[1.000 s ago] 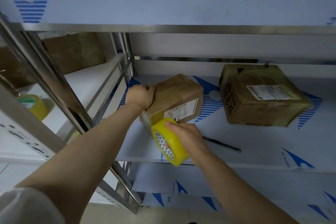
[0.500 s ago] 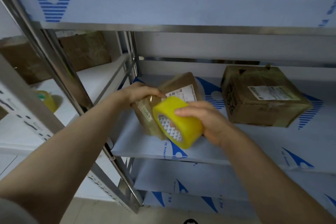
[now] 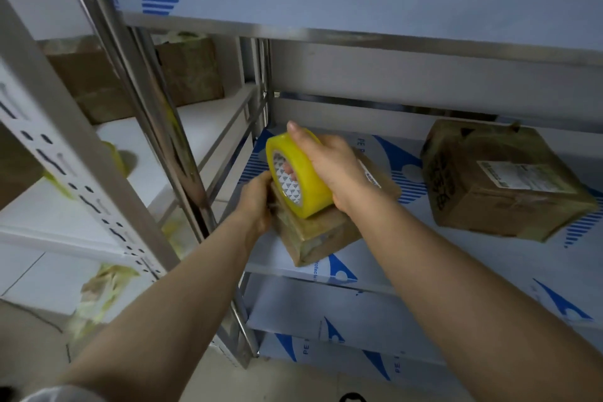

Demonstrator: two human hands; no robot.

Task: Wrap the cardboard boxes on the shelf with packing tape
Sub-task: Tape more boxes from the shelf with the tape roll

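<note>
A small cardboard box [image 3: 321, 233] lies on the middle shelf [image 3: 424, 268] near its front left corner, glossy with tape. My left hand [image 3: 257, 202] grips the box's left end. My right hand [image 3: 329, 166] holds a yellow roll of packing tape [image 3: 301, 179] upright on top of the box, fingers over the roll and thumb through its core. A bigger taped cardboard box [image 3: 499, 183] with a white label sits on the same shelf to the right, apart from my hands.
A steel upright post [image 3: 156, 114] stands just left of my left arm. The neighbouring rack on the left holds brown boxes [image 3: 182, 72] and another yellow tape roll [image 3: 115, 157]. The upper shelf [image 3: 359, 3] overhangs, with a dark red item on it. A lower shelf sits below.
The small box has been turned and laid flatter on the shelf. My right hand carried the tape roll from the box's front up onto its top. The camera came closer and swung left.
</note>
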